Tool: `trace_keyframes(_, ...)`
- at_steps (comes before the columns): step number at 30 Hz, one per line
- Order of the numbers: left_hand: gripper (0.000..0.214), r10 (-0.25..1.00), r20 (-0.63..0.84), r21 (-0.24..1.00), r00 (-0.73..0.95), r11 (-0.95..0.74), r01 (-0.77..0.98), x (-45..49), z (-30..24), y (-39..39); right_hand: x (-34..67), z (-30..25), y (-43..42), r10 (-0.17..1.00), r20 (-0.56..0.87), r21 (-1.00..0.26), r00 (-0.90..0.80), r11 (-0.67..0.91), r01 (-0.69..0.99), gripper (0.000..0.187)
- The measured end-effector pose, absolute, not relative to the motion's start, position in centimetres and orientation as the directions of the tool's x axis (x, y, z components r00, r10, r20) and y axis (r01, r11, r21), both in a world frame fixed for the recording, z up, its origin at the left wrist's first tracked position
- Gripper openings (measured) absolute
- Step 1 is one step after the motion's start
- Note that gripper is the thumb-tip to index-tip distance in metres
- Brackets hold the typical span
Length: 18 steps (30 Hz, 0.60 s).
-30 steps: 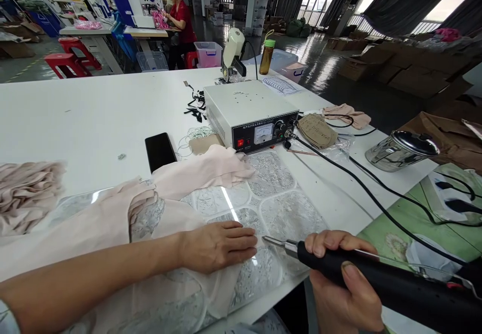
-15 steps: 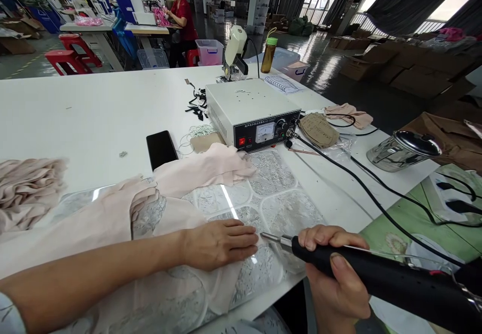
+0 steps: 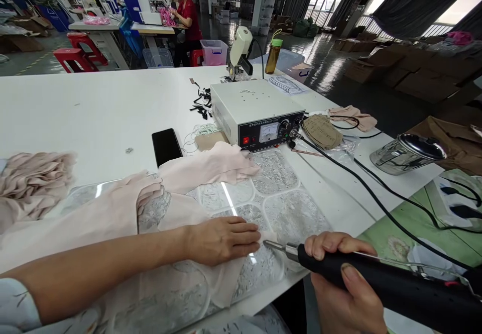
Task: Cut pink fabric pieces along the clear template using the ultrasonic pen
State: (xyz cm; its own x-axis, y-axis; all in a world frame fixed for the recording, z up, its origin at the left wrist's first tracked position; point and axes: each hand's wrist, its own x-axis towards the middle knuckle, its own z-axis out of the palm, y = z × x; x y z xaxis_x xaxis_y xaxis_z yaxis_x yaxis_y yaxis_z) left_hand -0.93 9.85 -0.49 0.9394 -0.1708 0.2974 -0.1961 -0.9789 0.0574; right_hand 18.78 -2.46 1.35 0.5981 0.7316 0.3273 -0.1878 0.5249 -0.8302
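Observation:
My left hand lies flat, fingers stretched out, pressing pale pink fabric onto a scratched glass plate near the table's front edge. My right hand is wrapped round a black hand-held tool. The tool's thin metal tip rests on the fabric's edge just right of my left fingertips. A black cable runs from a white control box behind the plate toward the tool.
A black phone lies left of the box. Crumpled pink fabric is piled at the left. A steel pot with lid stands at the right. A bottle and cutter stand behind. A person in red sits at a sewing machine far back.
The view has shifted slightly. Both hands keep their places; the tool tip stays beside my left fingertips on the fabric.

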Motion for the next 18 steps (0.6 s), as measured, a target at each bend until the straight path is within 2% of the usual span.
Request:
trace_keyframes(11, 0.039, -0.166, 0.272, 0.055, 0.948, -0.981, -0.188, -0.99, -0.69, 9.75, 18.89, 1.27, -2.24, 0.735, 0.350, -0.831, 0.581, 0.530, -0.171, 0.006)
trace_keyframes(18, 0.032, -0.142, 0.253, 0.083, 0.957, -0.982, -0.168, -0.97, -0.72, 9.66, 19.10, 1.54, -2.29, 0.720, 0.341, -0.828, 0.604, 0.534, -0.169, 0.009)
